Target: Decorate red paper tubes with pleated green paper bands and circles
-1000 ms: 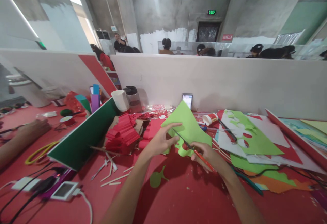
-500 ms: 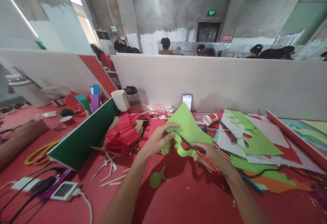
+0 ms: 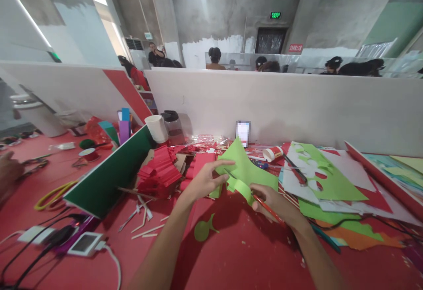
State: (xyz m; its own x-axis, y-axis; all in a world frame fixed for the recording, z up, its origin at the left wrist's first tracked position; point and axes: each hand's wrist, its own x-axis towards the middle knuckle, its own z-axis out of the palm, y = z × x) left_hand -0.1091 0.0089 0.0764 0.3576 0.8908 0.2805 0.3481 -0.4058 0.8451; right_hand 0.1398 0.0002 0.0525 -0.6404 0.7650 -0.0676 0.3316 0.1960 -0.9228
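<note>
My left hand (image 3: 209, 179) pinches a light-green paper sheet (image 3: 243, 162) at its left side, thumb and forefinger close together. The sheet stands raised above the red table. In my right hand (image 3: 269, 202) is a slim red-handled tool (image 3: 271, 211), its handle slanting down to the right. A thin silvery tip points at the sheet near my left thumb; whether it is scissors or a knife I cannot tell. A cut strip of the sheet (image 3: 243, 189) curls over the tool's front part and hides it. Below, a small green paper cutout (image 3: 202, 230) lies on the table (image 3: 238, 254).
Folded red paper (image 3: 158, 171) and thin sticks (image 3: 145, 219) lie left, beside a standing green board (image 3: 109, 175). Right are stacked cut sheets (image 3: 330, 175) and a box cutter (image 3: 295, 171). A phone (image 3: 243, 133) leans on the partition. A co-worker's hand (image 3: 8, 171) is at far left.
The cut strip has curled up over the tool, covering its dark front part. My hands stay almost in place. The co-worker's hand has drawn back to the left.
</note>
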